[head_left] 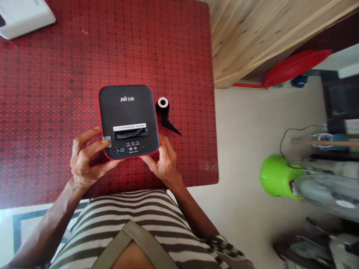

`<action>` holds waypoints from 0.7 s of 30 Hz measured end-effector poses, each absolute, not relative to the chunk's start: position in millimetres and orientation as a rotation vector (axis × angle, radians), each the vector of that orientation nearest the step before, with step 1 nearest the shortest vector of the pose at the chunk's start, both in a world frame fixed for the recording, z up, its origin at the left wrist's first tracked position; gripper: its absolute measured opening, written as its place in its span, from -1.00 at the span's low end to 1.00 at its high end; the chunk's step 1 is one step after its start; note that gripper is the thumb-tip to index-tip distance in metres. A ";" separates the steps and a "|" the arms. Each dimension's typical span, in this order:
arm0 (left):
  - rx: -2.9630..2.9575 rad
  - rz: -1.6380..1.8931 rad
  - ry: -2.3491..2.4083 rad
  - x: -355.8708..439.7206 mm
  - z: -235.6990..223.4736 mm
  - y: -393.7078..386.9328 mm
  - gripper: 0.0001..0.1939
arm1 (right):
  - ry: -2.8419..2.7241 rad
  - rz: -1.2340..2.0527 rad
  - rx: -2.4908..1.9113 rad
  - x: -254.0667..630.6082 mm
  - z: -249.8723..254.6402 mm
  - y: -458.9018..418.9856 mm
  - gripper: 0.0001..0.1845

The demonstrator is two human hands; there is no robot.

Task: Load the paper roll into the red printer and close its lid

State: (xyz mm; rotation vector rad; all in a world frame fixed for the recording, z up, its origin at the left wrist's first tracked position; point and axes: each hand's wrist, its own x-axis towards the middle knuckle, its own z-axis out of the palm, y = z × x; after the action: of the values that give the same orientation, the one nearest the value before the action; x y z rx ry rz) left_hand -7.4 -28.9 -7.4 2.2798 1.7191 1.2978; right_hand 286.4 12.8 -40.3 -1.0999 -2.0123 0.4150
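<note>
The black device (129,116) is over the desk (70,67), near its front edge. The left hand (84,158) grips its lower left corner, one fingertip (104,143) on the grey patch (107,142), thumb at the near edge; the right hand (165,160) closes around the lower right corner. Just right lies a dark roll (166,113), its tail pointing toward the desk's right edge. Patterned surface stretches ahead and left, toward a white appliance (28,16).

head-worn view, down onto table (185,59)
</note>
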 end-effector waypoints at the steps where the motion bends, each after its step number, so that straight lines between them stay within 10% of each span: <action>1: 2.270 1.309 1.703 -7.9 -7.2 -27.7 -0.46 | -2.023 0.437 -1.111 287.0 -41.4 12.4 -0.09; 21: 2.325 1.355 1.735 -4.4 -23.1 -27.8 -0.35 | -2.576 0.259 -1.008 237.2 82.7 120.6 -0.70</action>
State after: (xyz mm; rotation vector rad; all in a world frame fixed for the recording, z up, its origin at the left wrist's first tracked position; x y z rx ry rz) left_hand -4.4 -27.8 -23.1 2.3247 1.7352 1.3553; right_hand 237.2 120.6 82.7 -1.0082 -2.5763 0.2593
